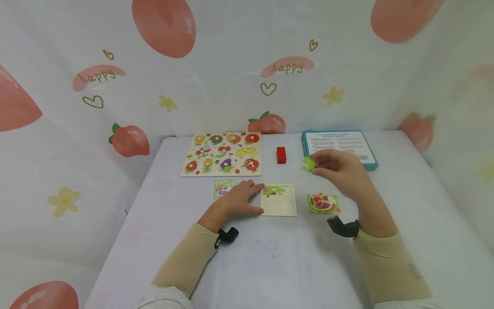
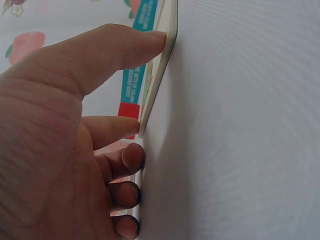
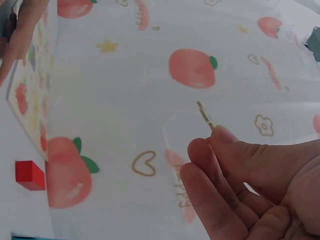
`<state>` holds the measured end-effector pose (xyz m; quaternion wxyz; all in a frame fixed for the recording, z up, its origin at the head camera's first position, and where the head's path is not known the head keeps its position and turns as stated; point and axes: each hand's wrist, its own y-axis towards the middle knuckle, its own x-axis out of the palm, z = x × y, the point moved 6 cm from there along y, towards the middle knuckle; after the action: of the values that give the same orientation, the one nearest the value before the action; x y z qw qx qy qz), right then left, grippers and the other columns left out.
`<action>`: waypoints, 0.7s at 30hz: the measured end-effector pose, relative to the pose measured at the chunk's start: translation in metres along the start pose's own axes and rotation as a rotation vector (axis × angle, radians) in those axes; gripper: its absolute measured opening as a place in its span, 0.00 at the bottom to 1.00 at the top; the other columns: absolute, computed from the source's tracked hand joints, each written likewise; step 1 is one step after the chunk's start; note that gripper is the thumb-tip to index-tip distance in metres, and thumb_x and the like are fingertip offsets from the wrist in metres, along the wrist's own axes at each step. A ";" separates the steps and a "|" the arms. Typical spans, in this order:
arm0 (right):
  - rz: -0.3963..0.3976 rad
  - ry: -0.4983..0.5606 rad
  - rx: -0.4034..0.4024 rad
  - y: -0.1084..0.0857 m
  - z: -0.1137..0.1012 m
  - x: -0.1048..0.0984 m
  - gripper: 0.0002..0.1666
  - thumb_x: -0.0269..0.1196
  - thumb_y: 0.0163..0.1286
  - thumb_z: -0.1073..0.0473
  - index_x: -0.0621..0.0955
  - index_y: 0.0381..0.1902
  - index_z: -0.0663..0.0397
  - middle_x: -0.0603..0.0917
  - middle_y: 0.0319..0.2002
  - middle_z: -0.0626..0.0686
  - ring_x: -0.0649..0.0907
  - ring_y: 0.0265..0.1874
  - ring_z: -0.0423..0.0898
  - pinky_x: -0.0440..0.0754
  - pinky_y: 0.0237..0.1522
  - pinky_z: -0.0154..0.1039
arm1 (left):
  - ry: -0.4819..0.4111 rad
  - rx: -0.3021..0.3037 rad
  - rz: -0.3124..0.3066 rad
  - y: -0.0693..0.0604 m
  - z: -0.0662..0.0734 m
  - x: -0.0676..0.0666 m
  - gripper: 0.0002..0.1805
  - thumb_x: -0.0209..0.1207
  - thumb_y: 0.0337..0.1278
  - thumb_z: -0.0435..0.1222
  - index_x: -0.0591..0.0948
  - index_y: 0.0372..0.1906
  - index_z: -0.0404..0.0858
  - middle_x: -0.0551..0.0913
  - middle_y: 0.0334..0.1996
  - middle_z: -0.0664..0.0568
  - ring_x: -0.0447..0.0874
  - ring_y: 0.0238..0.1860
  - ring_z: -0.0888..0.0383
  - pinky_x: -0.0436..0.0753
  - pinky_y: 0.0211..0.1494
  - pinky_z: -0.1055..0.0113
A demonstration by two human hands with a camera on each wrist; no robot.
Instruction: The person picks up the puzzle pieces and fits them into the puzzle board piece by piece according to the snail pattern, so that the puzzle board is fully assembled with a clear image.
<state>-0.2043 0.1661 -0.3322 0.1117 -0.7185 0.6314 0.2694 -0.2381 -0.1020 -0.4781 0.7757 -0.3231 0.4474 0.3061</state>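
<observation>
My left hand (image 1: 241, 198) lies at the left side of a shallow wooden puzzle tray (image 1: 283, 206). Its thumb (image 2: 142, 44) and index finger touch the tray's edge near two corners, spread apart. Joined green puzzle pieces (image 1: 274, 190) lie along the top of the tray. In the air to the right, my right hand (image 1: 339, 171) pinches a green puzzle piece (image 1: 307, 164) between thumb and fingertips. The right wrist view shows that piece (image 3: 205, 116) edge-on. Below that hand, a heap of colourful puzzle pieces (image 1: 324, 203) rests on the table.
A small picture card (image 1: 222, 188) lies partly behind my left hand. Further back are a fruit puzzle board (image 1: 221, 154), a red block (image 1: 281, 155) and a blue-edged box (image 1: 339, 141). A printed curtain (image 1: 227, 86) hangs behind the white table (image 1: 247, 266).
</observation>
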 end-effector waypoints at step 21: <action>-0.195 -0.031 0.140 0.027 0.045 0.048 0.19 0.69 0.70 0.65 0.84 0.58 0.56 0.83 0.48 0.57 0.82 0.47 0.54 0.83 0.49 0.46 | -0.009 0.002 0.005 0.000 -0.001 0.000 0.47 0.68 0.57 0.57 0.65 0.80 0.48 0.72 0.54 0.51 0.68 0.51 0.55 0.73 0.56 0.58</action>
<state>-0.2382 0.1431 -0.3897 0.1971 -0.7629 0.5739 0.2234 -0.2384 -0.1024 -0.4788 0.7771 -0.3199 0.4452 0.3091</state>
